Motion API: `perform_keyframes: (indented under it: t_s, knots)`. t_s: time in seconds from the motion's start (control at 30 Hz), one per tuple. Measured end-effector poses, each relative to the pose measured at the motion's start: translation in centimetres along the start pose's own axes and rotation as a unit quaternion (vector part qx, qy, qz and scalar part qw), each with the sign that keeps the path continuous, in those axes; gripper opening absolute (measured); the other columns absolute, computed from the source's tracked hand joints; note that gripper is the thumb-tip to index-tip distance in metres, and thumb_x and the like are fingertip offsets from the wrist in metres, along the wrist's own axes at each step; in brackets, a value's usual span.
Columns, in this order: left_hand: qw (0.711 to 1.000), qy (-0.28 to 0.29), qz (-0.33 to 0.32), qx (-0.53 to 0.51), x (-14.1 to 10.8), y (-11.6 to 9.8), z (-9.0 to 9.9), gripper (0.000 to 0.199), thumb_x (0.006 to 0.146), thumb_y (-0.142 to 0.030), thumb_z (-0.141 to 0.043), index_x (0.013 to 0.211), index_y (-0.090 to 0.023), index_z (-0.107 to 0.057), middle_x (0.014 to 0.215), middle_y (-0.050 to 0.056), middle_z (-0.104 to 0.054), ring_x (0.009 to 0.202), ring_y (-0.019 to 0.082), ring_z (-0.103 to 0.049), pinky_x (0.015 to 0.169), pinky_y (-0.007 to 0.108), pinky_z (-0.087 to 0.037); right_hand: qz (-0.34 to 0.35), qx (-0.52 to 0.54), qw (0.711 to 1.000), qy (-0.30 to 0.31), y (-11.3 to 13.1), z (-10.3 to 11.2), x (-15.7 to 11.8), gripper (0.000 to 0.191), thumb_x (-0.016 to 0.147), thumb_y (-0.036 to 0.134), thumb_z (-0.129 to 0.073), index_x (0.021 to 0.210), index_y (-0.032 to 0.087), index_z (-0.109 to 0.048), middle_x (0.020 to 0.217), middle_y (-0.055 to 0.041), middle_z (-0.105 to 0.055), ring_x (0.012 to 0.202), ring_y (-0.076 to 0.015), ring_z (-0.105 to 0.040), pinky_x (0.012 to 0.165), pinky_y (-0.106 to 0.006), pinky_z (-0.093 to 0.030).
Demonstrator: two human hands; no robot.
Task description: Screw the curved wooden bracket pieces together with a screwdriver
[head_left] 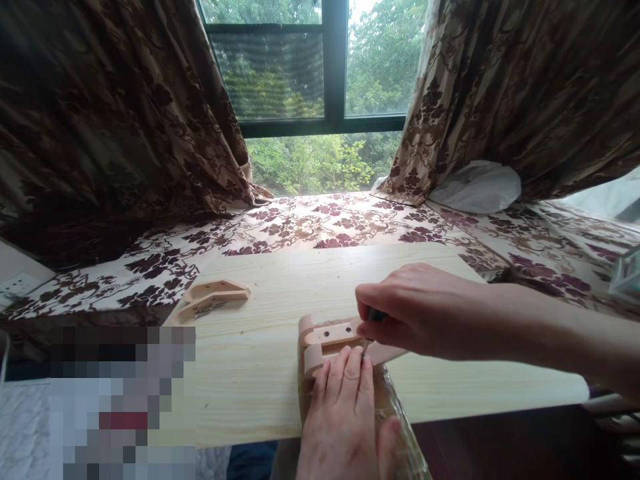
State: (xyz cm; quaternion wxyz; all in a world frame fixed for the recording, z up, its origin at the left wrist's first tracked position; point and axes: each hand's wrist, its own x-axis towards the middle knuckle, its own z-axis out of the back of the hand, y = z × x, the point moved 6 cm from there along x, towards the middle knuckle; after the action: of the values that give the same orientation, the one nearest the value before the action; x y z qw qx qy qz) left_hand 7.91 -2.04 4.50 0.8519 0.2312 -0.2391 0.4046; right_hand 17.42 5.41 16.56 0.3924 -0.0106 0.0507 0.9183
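In the head view, a pale wooden part [314,360] with rounded ends and a long slot rests on a tape-covered block [397,407]. Two dark screws or screw holes show on its upper strip. My left hand [343,413] lies flat over the near side of this part, fingers stretched out and pressing down. Just above, my right hand [395,307] is closed around the dark handle of a screwdriver [376,315]. Its thin shaft points down at the wood beside my left fingertips; the tip is hard to make out.
A second angled wooden part [220,297], with several small metal pieces by it, lies at the left of the pale wooden board [250,387]. Behind are a floral cloth [320,220], patterned curtains [165,100] and a white plastic bag [477,187]. A pixelated patch covers the lower left.
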Motion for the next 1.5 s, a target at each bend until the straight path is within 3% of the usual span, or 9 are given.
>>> perform_keyframes:
  t_s: [0.2, 0.4, 0.5, 0.7, 0.87, 0.97, 1.07, 1.23, 1.5]
  knots:
    - [1.0, -0.005, 0.008, 0.002, 0.2, 0.0, 0.2, 0.051, 0.091, -0.047, -0.033, 0.118, -0.01, -0.057, 0.123, 0.007, -0.061, 0.113, 0.022, -0.056, 0.094, 0.034, -0.038, 0.04, 0.005, 0.999, 0.025, 0.6, 0.1, 0.0, 0.008, 0.084, 0.023, -0.051, 0.089, 0.022, -0.057, 0.068, 0.0009, -0.058, 0.057, -0.0116, -0.042, 0.051, -0.024, -0.023]
    - [1.0, -0.011, 0.005, 0.002, 0.2, 0.0, 0.1, 0.051, 0.091, -0.047, -0.035, 0.117, -0.009, -0.057, 0.122, 0.007, -0.061, 0.112, 0.022, -0.057, 0.093, 0.034, -0.039, -0.008, -0.007, 1.0, 0.0, -0.1, 0.2, 0.5, 0.021, 0.088, 0.039, -0.049, 0.079, 0.021, -0.056, 0.058, 0.0017, -0.052, 0.053, -0.0114, -0.039, 0.048, -0.025, -0.021]
    - [1.0, -0.003, 0.007, 0.001, 0.1, 0.1, -0.1, 0.052, 0.091, -0.048, -0.035, 0.118, -0.009, -0.056, 0.124, 0.008, -0.06, 0.113, 0.022, -0.056, 0.093, 0.034, -0.038, 0.031, 0.0, 0.999, 0.017, 0.3, 0.1, 0.4, 0.01, 0.084, 0.028, -0.053, 0.09, 0.023, -0.059, 0.068, 0.0014, -0.059, 0.058, -0.0117, -0.044, 0.052, -0.024, -0.024]
    - [1.0, -0.006, 0.004, -0.007, 0.2, 0.0, 0.0, 0.052, 0.09, -0.048, -0.038, 0.119, -0.009, -0.056, 0.124, 0.007, -0.06, 0.113, 0.022, -0.056, 0.093, 0.034, -0.039, 0.011, -0.033, 0.999, 0.019, 0.3, 0.3, 0.3, 0.021, 0.087, 0.031, -0.048, 0.069, 0.021, -0.055, 0.056, 0.0021, -0.052, 0.051, -0.0116, -0.036, 0.048, -0.026, -0.02]
    - [1.0, 0.003, 0.009, -0.014, -0.1, 0.1, -0.4, 0.053, 0.09, -0.048, -0.037, 0.122, -0.01, -0.054, 0.127, 0.008, -0.058, 0.117, 0.023, -0.053, 0.095, 0.035, -0.039, 0.029, -0.027, 0.998, 0.049, 0.7, 0.6, 0.1, 0.02, 0.081, 0.028, -0.057, 0.1, 0.026, -0.062, 0.075, -0.0001, -0.064, 0.062, -0.0142, -0.05, 0.052, -0.026, -0.026]
    - [1.0, 0.028, 0.0, -0.011, -0.5, 0.0, -0.8, 0.057, 0.088, -0.049, -0.042, 0.129, -0.01, -0.048, 0.134, 0.009, -0.052, 0.122, 0.024, -0.048, 0.098, 0.036, -0.038, 0.028, -0.035, 0.998, 0.048, 0.8, 0.4, 0.3, 0.009, 0.083, 0.023, -0.052, 0.085, 0.024, -0.06, 0.07, 0.0011, -0.061, 0.06, -0.0133, -0.047, 0.052, -0.026, -0.026]
    - [1.0, 0.019, -0.001, -0.009, -0.5, 0.0, -0.7, 0.055, 0.089, -0.048, -0.041, 0.127, -0.009, -0.049, 0.131, 0.009, -0.055, 0.12, 0.024, -0.051, 0.096, 0.036, -0.041, 0.008, -0.05, 0.998, 0.026, 0.4, 0.2, 0.6, 0.019, 0.086, 0.033, -0.05, 0.071, 0.023, -0.056, 0.056, 0.0026, -0.052, 0.05, -0.0124, -0.037, 0.047, -0.027, -0.02]
    - [1.0, 0.014, 0.007, -0.001, -0.4, 0.0, -0.6, 0.053, 0.09, -0.048, -0.037, 0.124, -0.01, -0.053, 0.127, 0.008, -0.058, 0.116, 0.023, -0.054, 0.091, 0.035, -0.045, 0.042, -0.035, 0.998, 0.03, 0.8, 0.7, 0.5, 0.013, 0.082, 0.023, -0.054, 0.093, 0.022, -0.062, 0.067, -0.0004, -0.06, 0.058, -0.0134, -0.046, 0.051, -0.026, -0.023]
    - [0.999, 0.035, -0.001, -0.012, -0.7, 0.1, -1.1, 0.058, 0.088, -0.048, -0.043, 0.13, -0.009, -0.046, 0.134, 0.01, -0.052, 0.122, 0.025, -0.048, 0.096, 0.037, -0.042, 0.027, -0.052, 0.998, 0.03, 0.6, 0.7, 0.6, 0.019, 0.088, 0.032, -0.049, 0.078, 0.019, -0.059, 0.059, -0.0002, -0.055, 0.049, -0.0117, -0.037, 0.047, -0.027, -0.018]
